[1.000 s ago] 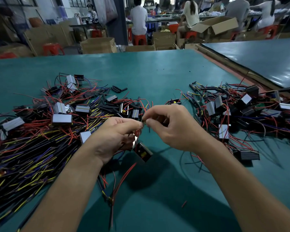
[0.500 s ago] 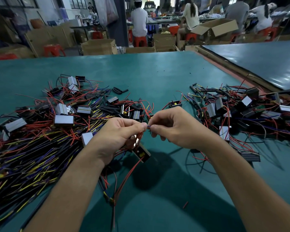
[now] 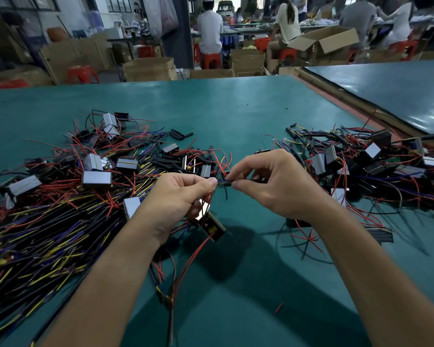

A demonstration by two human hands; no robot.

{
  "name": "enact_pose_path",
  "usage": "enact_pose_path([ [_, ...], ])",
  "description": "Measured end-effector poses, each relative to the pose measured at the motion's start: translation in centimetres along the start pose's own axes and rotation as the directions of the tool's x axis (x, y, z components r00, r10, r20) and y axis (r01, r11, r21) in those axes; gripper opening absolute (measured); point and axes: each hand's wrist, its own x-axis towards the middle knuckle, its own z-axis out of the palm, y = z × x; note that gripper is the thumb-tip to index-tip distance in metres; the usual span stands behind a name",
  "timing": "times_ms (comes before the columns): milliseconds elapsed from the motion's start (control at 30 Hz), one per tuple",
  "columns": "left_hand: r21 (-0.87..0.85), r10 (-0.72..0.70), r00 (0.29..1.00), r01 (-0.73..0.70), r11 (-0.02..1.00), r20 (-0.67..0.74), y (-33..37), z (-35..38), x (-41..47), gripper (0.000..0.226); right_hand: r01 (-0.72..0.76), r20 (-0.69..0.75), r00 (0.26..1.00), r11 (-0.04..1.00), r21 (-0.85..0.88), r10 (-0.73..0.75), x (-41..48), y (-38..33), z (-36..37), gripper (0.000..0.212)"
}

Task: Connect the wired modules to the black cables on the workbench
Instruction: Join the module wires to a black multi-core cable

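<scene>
My left hand (image 3: 178,199) grips a small silver-and-black wired module (image 3: 209,222) that hangs below the palm, and its thumb and forefinger pinch a thin blue wire (image 3: 222,182). My right hand (image 3: 273,184) pinches the end of a black cable (image 3: 229,182) against that wire, fingertip to fingertip, above the green workbench (image 3: 236,116). Red leads (image 3: 186,271) trail from the module toward me. How far the wire sits in the cable is hidden by my fingers.
A heap of modules and black, yellow, red and purple cables (image 3: 48,221) lies at left. Another pile of modules with red wires (image 3: 361,169) lies at right. Loose black sleeves (image 3: 181,134) sit farther back. Cardboard boxes (image 3: 148,68) and seated people stand beyond the bench.
My hands have shifted slightly apart, so a short length of blue wire and black cable now shows between the fingertips. The module still hangs under my left hand.
</scene>
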Motion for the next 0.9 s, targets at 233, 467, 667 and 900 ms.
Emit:
enact_pose_path([
  [233, 0.036, 0.042, 0.998, -0.04, 0.999, -0.045, -0.1, -0.05, -0.03, 0.018, -0.003, 0.041, 0.999, 0.997, -0.082, 0.006, -0.04, 0.1, 0.11, 0.022],
  [467, 0.173, 0.299, 0.938, -0.269, 0.947, -0.174, 0.01, 0.3, -0.14, 0.014, -0.04, 0.079, 0.996, 0.995, -0.088, 0.047, -0.13, -0.17, 0.3, 0.024],
  [667, 0.247, 0.4, 0.913, -0.37, 0.896, -0.085, -0.16, 0.43, -0.41, 0.014, -0.033, 0.067, 0.997, 0.998, -0.061, 0.037, -0.21, -0.22, 0.18, 0.027],
  [900, 0.317, 0.449, 0.893, -0.422, 0.85, -0.016, -0.31, 0.35, -0.26, 0.02, 0.012, 0.013, 1.0, 0.996, -0.088, -0.011, 0.08, -0.12, 0.39, 0.019],
])
